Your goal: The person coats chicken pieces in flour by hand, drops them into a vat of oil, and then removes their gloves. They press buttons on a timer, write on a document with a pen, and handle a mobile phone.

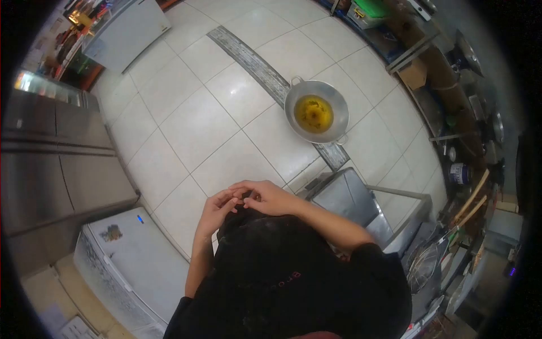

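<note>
My left hand (217, 210) and my right hand (265, 198) meet in front of my black shirt (271, 271), fingertips touching near the waist. Both hands have curled fingers, and whether anything small lies between them is too hard to make out. Beyond them, up and to the right, a wide metal wok (334, 104) with two loop handles holds yellow liquid (314, 113) with dark bits in it. The wok stands over a long grey strip (248, 59) on the tiled floor, away from both hands.
A white chest freezer (141, 254) is at the lower left, below steel refrigerator doors (84, 130). Another white freezer (130, 34) stands at the upper left. A steel stand (347, 198) is close on the right. Shelves with pans and a wire strainer (423, 265) line the right side.
</note>
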`<state>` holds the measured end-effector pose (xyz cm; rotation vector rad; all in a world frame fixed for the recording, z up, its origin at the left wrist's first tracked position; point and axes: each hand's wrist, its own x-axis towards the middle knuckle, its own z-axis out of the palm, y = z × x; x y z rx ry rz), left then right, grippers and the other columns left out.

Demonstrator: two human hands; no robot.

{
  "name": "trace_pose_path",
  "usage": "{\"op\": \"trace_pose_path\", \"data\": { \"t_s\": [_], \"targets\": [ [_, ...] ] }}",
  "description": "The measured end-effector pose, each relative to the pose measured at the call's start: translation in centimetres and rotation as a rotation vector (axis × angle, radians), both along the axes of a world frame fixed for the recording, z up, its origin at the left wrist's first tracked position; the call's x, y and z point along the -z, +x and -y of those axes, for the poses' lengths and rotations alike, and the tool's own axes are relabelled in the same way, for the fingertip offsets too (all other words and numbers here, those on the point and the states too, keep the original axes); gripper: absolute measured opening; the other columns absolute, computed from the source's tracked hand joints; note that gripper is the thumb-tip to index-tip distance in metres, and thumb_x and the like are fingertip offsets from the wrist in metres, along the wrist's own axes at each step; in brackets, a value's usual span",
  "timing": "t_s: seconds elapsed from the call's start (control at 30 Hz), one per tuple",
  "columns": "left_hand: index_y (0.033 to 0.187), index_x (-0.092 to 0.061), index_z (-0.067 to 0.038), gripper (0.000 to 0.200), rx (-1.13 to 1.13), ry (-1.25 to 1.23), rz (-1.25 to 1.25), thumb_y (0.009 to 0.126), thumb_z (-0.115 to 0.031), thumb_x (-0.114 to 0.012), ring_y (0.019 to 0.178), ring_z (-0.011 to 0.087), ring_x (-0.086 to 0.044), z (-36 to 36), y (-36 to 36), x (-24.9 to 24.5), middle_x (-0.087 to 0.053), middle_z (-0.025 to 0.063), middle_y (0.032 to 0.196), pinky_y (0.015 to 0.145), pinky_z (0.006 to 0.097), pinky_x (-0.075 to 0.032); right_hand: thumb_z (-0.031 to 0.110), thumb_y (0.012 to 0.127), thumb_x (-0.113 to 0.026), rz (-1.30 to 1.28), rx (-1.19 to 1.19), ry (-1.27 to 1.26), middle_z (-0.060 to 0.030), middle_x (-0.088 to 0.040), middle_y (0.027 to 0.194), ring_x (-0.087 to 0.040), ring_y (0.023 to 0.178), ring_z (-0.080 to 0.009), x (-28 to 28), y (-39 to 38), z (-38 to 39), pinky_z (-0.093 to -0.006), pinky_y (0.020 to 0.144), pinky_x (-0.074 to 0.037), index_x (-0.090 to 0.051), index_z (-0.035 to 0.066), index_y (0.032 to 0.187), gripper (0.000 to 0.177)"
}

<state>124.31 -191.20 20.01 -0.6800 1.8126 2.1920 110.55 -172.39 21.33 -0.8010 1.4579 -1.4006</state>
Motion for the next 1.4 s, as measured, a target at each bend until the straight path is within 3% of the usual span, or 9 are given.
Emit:
{"op": "trace_pose_path", "data": {
  "t_s": [0.27,0.57,0.83,0.9,0.93,1.0,1.1,1.23,1.4],
  "targets": [
    [0.109,-0.075,0.002,0.022,0.026,-0.188,0.028,0.1,-0.017,-0.071,0.085,0.0097,-0.067,15.3,-22.3,5.4,-0.076,0.0046,0.094,0.071,0.0242,-0.051,0.001,0.096,-0.058,0.176,-0.053,0.049,-0.0141,-0.064,0.138,-0.073,0.097,-0.0168,2.9,-22.1,13.6,-0.029,0.084,-0.057,-0.041,0.009,0.155,0.062],
    [0.095,-0.075,-0.001,0.021,0.521,-0.352,-0.03,0.097,-0.022,-0.074,0.074,0.0057,-0.058,27.8,-55.6,2.6,-0.072,-0.0008,0.084,0.066,0.0238,-0.045,0.006,0.097,-0.068,0.277,0.478,-0.095,-0.012,-0.067,0.136,-0.071,0.094,-0.0143,1.5,-44.1,21.1,-0.0286,0.081,-0.057,-0.046,0.006,0.151,0.058],
    [0.101,-0.079,-0.001,0.023,0.679,-0.304,-0.046,0.099,-0.022,-0.067,0.083,0.0096,-0.066,25.9,-82.4,2.1,-0.076,0.003,0.091,0.071,0.0258,-0.051,0.004,0.095,-0.071,0.378,0.758,-0.094,-0.0092,-0.068,0.123,-0.068,0.096,-0.0101,6.3,-63.3,20.0,-0.0252,0.084,-0.055,-0.057,0.004,0.138,0.045],
    [0.098,-0.079,-0.001,0.022,0.68,-0.37,-0.062,0.098,-0.021,-0.069,0.083,0.0101,-0.066,25.0,-88.8,2.4,-0.076,0.0038,0.09,0.071,0.026,-0.05,0.008,0.092,-0.078,0.295,0.793,-0.08,-0.0044,-0.071,0.099,-0.066,0.084,-0.0074,7.5,-69.5,18.8,-0.024,0.075,-0.054,-0.066,0.003,0.12,0.031],
    [0.096,-0.079,-0.001,0.022,0.65,-0.438,-0.083,0.097,-0.02,-0.07,0.083,0.0106,-0.066,24.7,-91.8,2.3,-0.076,0.0045,0.089,0.071,0.0263,-0.05,0.008,0.092,-0.078,0.305,0.805,-0.093,-0.0044,-0.071,0.099,-0.066,0.084,-0.0074,7.6,-72.3,18.0,-0.024,0.075,-0.054,-0.066,0.003,0.12,0.031],
    [0.095,-0.079,0.001,0.02,0.619,-0.45,-0.067,0.095,-0.019,-0.075,0.083,0.01,-0.066,24.2,-97.2,2.1,-0.077,0.0058,0.089,0.072,0.0258,-0.05,0.013,0.087,-0.084,0.326,0.798,0.112,0.0,-0.069,0.077,-0.061,0.069,-0.0058,6.4,-79.1,16.5,-0.0231,0.064,-0.05,-0.072,0.004,0.1,0.02],
    [0.087,-0.076,0.001,0.02,0.603,-0.468,-0.033,0.093,-0.017,-0.079,0.079,0.0086,-0.064,23.2,-105.8,1.7,-0.075,0.0056,0.085,0.071,0.0248,-0.049,0.022,0.082,-0.089,0.306,0.862,0.205,-0.0023,-0.07,0.07,-0.063,0.062,-0.0093,2.9,-88.3,14.2,-0.0248,0.06,-0.05,-0.075,0.003,0.084,0.023],
    [0.091,-0.075,0.001,0.025,0.538,-0.242,0.003,0.099,-0.022,-0.073,0.082,0.0102,-0.066,20.5,-116.8,2.2,-0.076,0.006,0.088,0.073,0.0267,-0.052,0.024,0.09,-0.083,0.221,0.9,0.183,-0.0061,-0.073,0.075,-0.066,0.064,-0.0102,1.6,-99.6,10.6,-0.0258,0.062,-0.053,-0.077,0.0,0.087,0.025],
    [0.092,-0.076,0.003,0.026,0.572,-0.163,-0.013,0.1,-0.022,-0.071,0.084,0.0109,-0.068,15.1,-131.5,3.9,-0.076,0.005,0.088,0.076,0.0275,-0.054,0.02,0.102,-0.066,0.089,0.971,0.22,-0.0087,-0.076,0.089,-0.068,0.075,-0.012,1.0,-112.2,4.1,-0.0275,0.072,-0.055,-0.073,-0.002,0.11,0.024]
  ]
}}
